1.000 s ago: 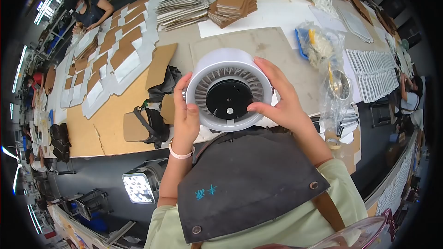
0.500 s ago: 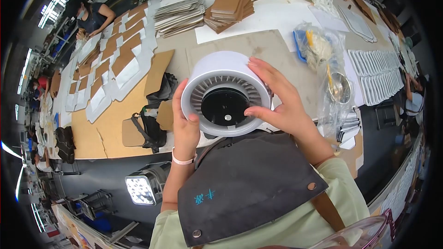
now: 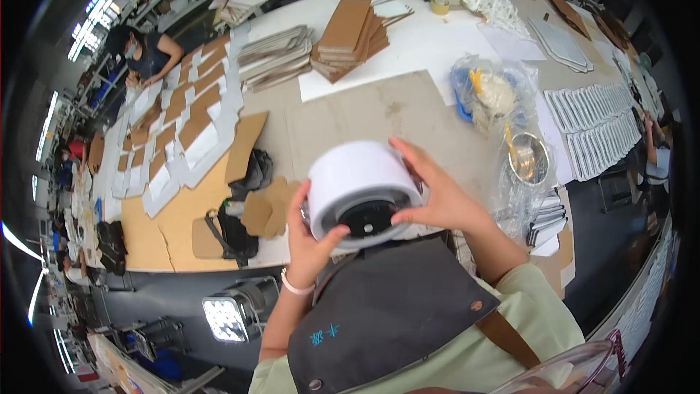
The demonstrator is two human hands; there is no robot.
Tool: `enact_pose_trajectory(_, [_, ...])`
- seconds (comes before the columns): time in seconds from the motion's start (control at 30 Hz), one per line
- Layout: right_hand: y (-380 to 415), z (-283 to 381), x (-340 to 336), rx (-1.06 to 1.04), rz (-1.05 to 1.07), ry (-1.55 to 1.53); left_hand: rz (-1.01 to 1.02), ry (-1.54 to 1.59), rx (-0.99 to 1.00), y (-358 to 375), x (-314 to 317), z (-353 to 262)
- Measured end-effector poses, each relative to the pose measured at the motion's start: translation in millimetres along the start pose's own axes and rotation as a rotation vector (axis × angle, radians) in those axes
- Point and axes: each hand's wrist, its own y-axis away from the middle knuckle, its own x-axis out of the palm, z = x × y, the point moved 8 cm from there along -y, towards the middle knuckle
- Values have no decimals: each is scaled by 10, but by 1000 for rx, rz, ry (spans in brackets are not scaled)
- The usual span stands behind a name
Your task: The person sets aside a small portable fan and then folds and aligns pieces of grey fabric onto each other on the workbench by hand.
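A round white device (image 3: 361, 168) with a black disc (image 3: 367, 217) in its recessed face is held between both hands, above the near edge of the table (image 3: 364, 113). My left hand (image 3: 310, 237) grips its left side, the thumb at the lower rim. On the right side, my right hand (image 3: 437, 193) has its fingers over the top edge and its thumb by the black disc. A dark apron (image 3: 394, 306) lies just below the device.
Stacked brown boards (image 3: 346, 33) and grey sheets (image 3: 275, 57) are at the back. Brown and white pieces (image 3: 197, 109) cover the left. At right are a metal bowl (image 3: 529, 159), a blue tray (image 3: 461, 91) and rows of white pieces (image 3: 592, 131). Several people work around.
The device has moved lower in view and tilted, so its white outer side shows more and its vented face less. Both hands moved with it. The table view has shifted downward.
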Motion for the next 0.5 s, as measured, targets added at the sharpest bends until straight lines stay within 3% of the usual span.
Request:
enact_pose_trajectory(0.1, [197, -210, -65, 37, 104, 133, 110, -233, -44, 80, 160, 370])
enact_pose_trajectory(0.17, [406, -322, -97, 63, 93, 153, 205, -461, 81, 71, 359, 356])
enact_pose_trajectory(0.3, [853, -447, -215, 163, -17, 215, 390, -368, 102, 80, 693, 637])
enact_pose_trajectory(0.43, [1253, -496, -321, 325, -113, 88, 571, -25, -71, 148, 1032, 1017])
enact_pose_trajectory(0.5, [1424, -486, -339, 379, -156, 74, 713, -152, 67, 211, 1249, 852])
